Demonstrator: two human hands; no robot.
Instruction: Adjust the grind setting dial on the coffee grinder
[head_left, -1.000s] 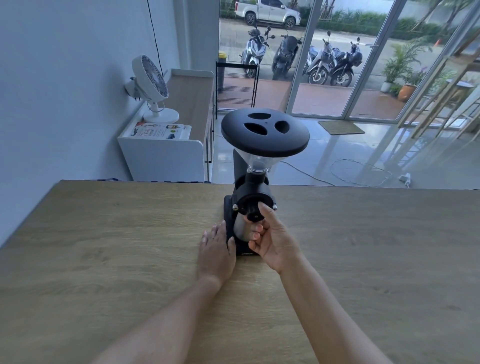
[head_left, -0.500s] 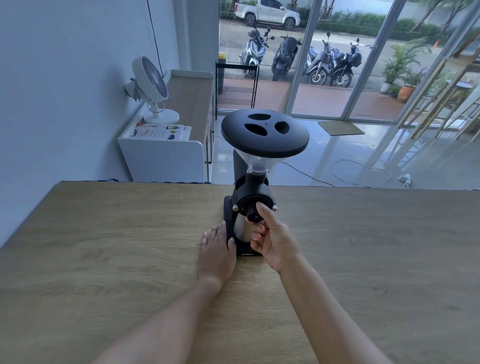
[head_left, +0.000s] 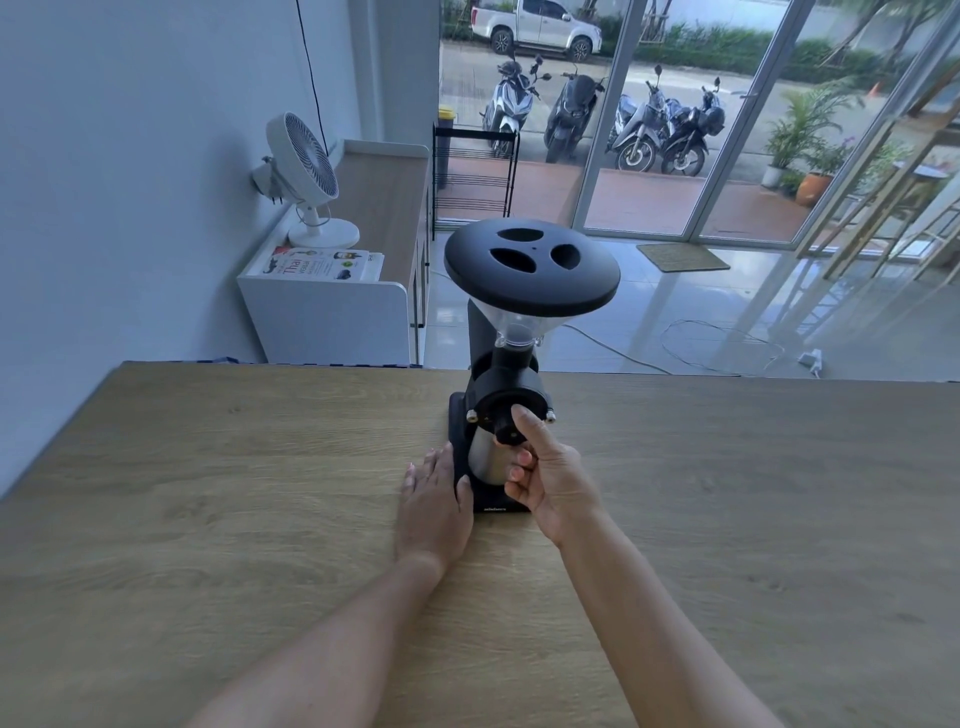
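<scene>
A black coffee grinder (head_left: 503, 384) stands upright on the wooden table (head_left: 208, 493), with a wide black lid (head_left: 531, 267) over a clear funnel hopper and a steel cup under its spout. On its front sits the small black grind dial (head_left: 505, 430). My right hand (head_left: 551, 475) pinches that dial between thumb and fingers. My left hand (head_left: 434, 498) lies flat on the table, its thumb side pressed against the grinder's base on the left.
The table's far edge runs just behind the grinder. Beyond it stand a white cabinet with a white fan (head_left: 304, 176) and a book, a black wire rack (head_left: 474, 179), and glass doors. A cable (head_left: 717, 338) trails over the tiled floor.
My right hand has shifted slightly on the dial, its thumb now higher on the knob. The left hand and the grinder have stayed in place.
</scene>
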